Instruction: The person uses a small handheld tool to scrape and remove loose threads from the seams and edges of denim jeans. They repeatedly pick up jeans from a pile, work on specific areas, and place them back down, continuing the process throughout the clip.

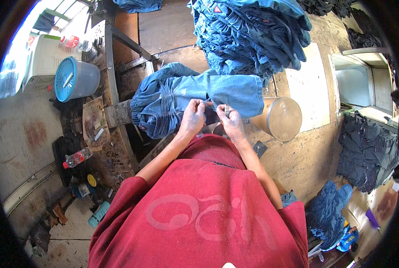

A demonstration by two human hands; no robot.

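A blue denim garment (177, 91) lies across a raised support in front of me, its gathered part at the left and a flat tube of cloth reaching right. At its near edge my left hand (193, 118) is closed, the fingertips pinched against the denim; whether anything else is between them is hidden. Just to its right my right hand (231, 124) is closed too, with a small greyish metallic piece (227, 110) showing between thumb and fingers. A small dark gap shows in the cloth's near edge between the hands.
A tall denim pile (253, 40) stands beyond the garment. A round-ended tan drum (284, 119) sits right of it. To the left are a lidded bucket (82, 80) and plastic bottle (79, 157) near a wooden frame. Dark cloth (369, 149) and more denim (326, 210) lie right.
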